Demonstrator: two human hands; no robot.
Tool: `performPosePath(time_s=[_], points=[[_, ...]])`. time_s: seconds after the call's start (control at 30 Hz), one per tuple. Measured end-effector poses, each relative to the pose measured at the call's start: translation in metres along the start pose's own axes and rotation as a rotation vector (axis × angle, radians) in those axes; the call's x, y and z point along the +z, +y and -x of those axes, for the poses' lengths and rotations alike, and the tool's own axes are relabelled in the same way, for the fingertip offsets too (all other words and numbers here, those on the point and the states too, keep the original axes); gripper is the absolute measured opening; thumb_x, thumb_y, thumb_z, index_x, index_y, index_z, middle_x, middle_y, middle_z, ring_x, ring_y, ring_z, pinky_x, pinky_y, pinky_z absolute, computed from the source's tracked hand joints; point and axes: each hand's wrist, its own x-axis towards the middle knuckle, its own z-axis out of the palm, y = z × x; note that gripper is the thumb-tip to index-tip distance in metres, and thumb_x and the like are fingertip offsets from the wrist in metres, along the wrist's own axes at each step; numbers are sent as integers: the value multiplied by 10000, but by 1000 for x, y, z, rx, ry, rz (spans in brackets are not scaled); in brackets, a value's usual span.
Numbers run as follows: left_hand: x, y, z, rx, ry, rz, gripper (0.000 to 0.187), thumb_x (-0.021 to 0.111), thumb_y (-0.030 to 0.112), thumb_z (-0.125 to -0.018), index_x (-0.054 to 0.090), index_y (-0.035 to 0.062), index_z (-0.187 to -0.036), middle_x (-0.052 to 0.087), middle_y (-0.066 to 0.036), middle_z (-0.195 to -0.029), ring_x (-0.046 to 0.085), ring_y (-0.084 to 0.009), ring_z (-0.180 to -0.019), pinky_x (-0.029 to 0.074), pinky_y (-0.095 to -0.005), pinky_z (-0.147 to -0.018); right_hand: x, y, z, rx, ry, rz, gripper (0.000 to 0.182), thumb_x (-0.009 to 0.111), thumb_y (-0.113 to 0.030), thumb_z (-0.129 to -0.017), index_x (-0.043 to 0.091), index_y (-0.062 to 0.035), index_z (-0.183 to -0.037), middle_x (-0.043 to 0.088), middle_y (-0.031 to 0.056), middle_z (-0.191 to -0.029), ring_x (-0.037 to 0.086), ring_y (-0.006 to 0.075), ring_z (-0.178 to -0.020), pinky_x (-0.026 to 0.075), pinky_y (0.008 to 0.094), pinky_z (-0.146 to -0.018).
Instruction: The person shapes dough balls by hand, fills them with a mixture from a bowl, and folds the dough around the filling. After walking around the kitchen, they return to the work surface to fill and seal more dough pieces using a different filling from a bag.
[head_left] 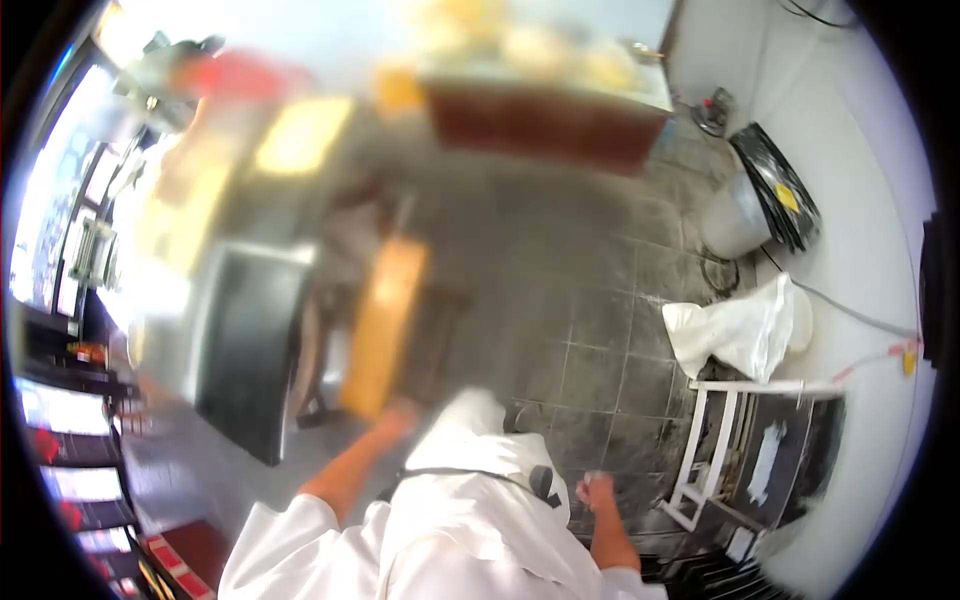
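My left hand [400, 415] is smeared by motion beside the near end of an orange-brown wooden bench [385, 330]; its fingers do not show clearly. Low at my right side hangs my right hand [595, 488], fingers curled in and nothing showing in them. Between the hands are my white apron [480, 440] and a dark strap [470, 473] across it. Left of the bench stands a dark-topped table [250, 350] with a pale edge.
A white bag [745, 325] slumps by the right wall, behind a white frame [705, 445]. Further back is a grey bin [735, 215] with a black liner. A counter with a red-brown front [545, 125] crosses the far side. Dark tiles [595, 370] cover the floor.
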Motion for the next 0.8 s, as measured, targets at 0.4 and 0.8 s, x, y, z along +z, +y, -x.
performPosePath(time_s=[0.4,0.8], points=[[17,37,-60,207,-25,-531,196,623,233,-824,738,118,-934,731,-96,-893,690,-241,-803,548,-391,-670,11,-528,-277,-165,108,87,178,533,-135,-995,619,-45,-1122,685,95,-817,628,132,-631,529,273,-540],[-206,376,-303,136,395,646,282,579,249,-1008,628,67,-1219,684,-19,-1020,633,-133,-926,518,-299,-800,126,-699,-424,105,-120,590,131,549,-115,-904,659,-51,-871,657,91,-709,630,190,-546,520,319,-470]])
